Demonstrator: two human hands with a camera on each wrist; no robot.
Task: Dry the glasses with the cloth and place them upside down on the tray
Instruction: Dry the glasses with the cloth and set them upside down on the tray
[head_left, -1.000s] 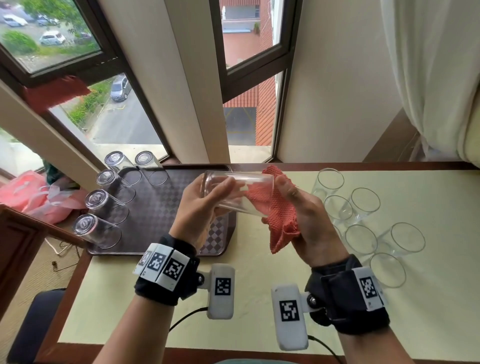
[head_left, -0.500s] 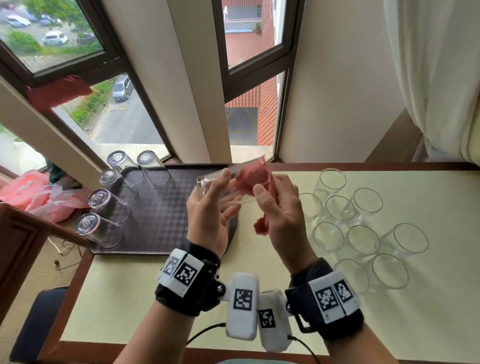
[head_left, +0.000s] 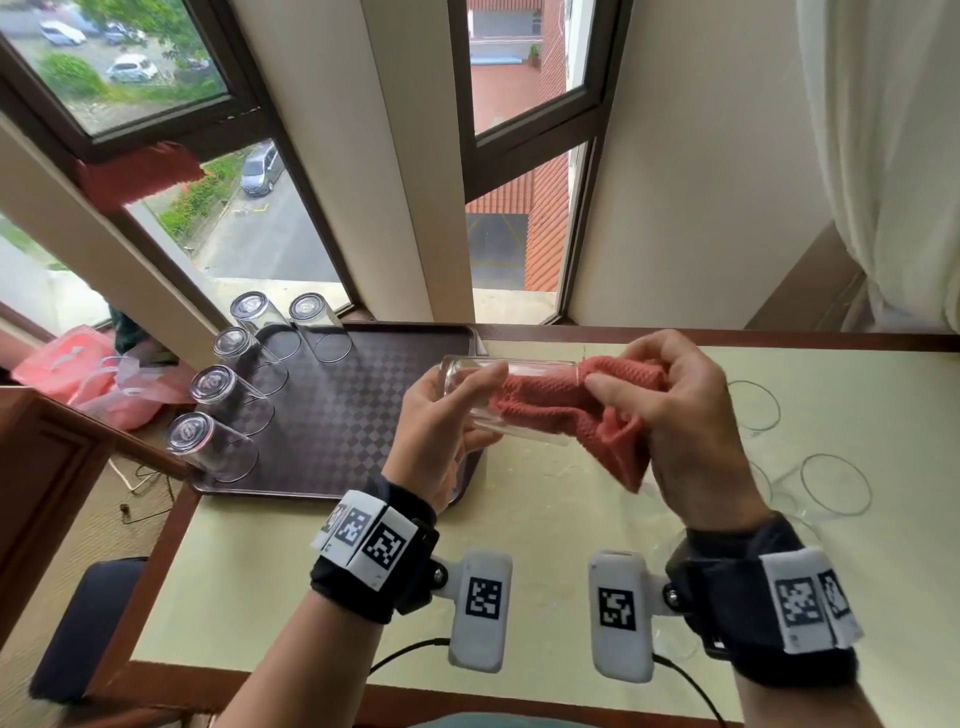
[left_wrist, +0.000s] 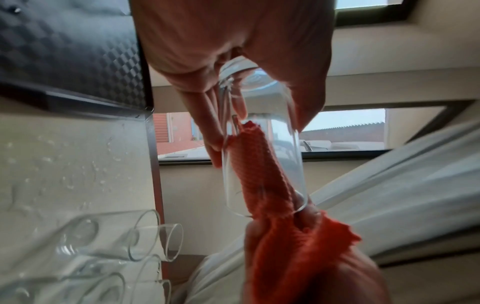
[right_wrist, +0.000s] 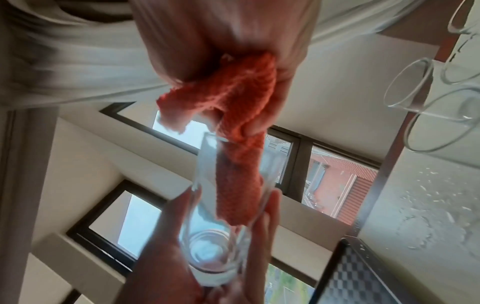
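My left hand (head_left: 441, 415) grips the glass (head_left: 511, 397) near its base, level now above the tray (head_left: 358, 415) edge rather than tipped up as half a second ago. The cloth (head_left: 566, 410) reaches deeper inside it than before. My right hand (head_left: 685, 415) holds the bunched cloth at the mouth, and my wrists have drawn apart. To the right, the glasses on the counter (head_left: 291, 571) are mostly hidden behind that hand; how many I cannot tell.
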